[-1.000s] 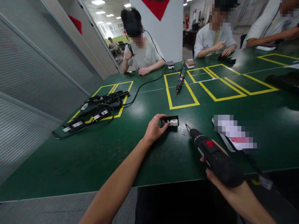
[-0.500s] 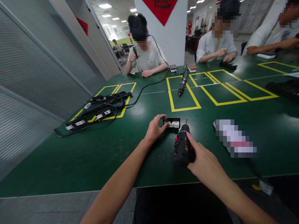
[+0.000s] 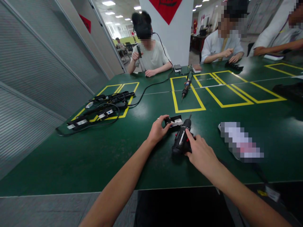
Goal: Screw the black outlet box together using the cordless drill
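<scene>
My left hand (image 3: pixel 159 130) is closed at the left end of a small black case with a white part inside (image 3: pixel 175 122), thumb and fingers gripping it on the green table (image 3: pixel 132 151). What exactly lies under the fingertips is too small to make out. In my right hand (image 3: pixel 201 153) is a black cordless drill (image 3: pixel 181 138) with red details. It leans over the table just right of the case, its bit pointing away from me and upward. The drill's grip is mostly hidden by my fingers.
Black devices with cables (image 3: pixel 106 105) lie at the left. Ahead, an electric screwdriver (image 3: pixel 186 90) rests inside a yellow taped rectangle (image 3: pixel 175 111). A blurred-out flat object (image 3: pixel 241 142) sits at the right. Several people work across the table, one holding a dark tool (image 3: pixel 139 51).
The drill has tilted and shifted slightly left, its body lying lower beside the case. The case has turned a little, its right end swinging away from me.
</scene>
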The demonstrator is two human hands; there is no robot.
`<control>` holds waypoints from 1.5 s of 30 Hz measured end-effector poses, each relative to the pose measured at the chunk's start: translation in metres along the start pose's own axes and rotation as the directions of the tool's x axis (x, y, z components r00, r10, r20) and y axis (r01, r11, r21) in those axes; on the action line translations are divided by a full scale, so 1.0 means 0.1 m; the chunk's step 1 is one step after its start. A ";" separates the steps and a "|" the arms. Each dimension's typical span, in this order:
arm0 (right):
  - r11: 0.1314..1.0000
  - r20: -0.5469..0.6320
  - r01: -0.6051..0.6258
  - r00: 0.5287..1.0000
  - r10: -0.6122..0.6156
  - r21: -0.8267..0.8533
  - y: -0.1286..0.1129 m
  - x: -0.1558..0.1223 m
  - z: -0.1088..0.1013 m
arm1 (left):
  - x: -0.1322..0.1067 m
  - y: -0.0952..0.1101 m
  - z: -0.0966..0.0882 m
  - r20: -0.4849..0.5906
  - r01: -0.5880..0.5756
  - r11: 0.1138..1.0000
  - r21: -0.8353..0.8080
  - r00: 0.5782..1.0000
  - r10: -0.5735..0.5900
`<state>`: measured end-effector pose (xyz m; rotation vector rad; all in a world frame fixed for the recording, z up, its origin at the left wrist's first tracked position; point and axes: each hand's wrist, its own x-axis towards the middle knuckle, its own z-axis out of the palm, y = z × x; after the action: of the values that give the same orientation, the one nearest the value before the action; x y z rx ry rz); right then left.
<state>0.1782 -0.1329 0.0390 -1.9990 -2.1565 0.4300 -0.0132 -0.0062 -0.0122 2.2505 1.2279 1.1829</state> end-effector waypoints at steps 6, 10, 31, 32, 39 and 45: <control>0.998 0.008 0.004 1.000 -0.004 -0.058 0.07 0.20 -0.04 | 0.02 0.00 -0.03 0.042 0.008 1.000 -0.026 0.999 -0.007; 0.997 0.032 0.059 0.998 -0.057 -0.043 0.23 0.29 -0.09 | 0.04 -0.03 -0.06 0.073 0.033 0.998 -0.057 0.997 -0.029; 0.997 -0.160 -0.017 0.987 0.004 -0.076 -0.23 0.57 0.03 | 0.06 -0.04 -0.08 0.158 0.086 0.981 -0.173 0.986 -0.058; 0.997 -0.159 -0.044 0.987 0.032 -0.070 -0.22 0.53 0.03 | 0.05 -0.03 -0.08 0.160 0.094 0.979 -0.180 0.985 -0.065; 0.999 -0.061 -0.035 0.998 0.033 -0.035 -0.18 0.24 -0.05 | 0.06 -0.01 -0.08 0.184 0.144 0.966 -0.215 0.977 -0.104; 0.992 0.014 0.121 0.993 -0.121 0.026 -0.05 0.08 -0.38 | 0.06 -0.03 -0.09 0.194 0.133 0.960 -0.247 0.977 -0.085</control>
<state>0.1850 -0.1212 0.0755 -1.8458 -2.2548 0.4543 -0.0201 -0.0003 -0.0056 2.0206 1.0465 1.0070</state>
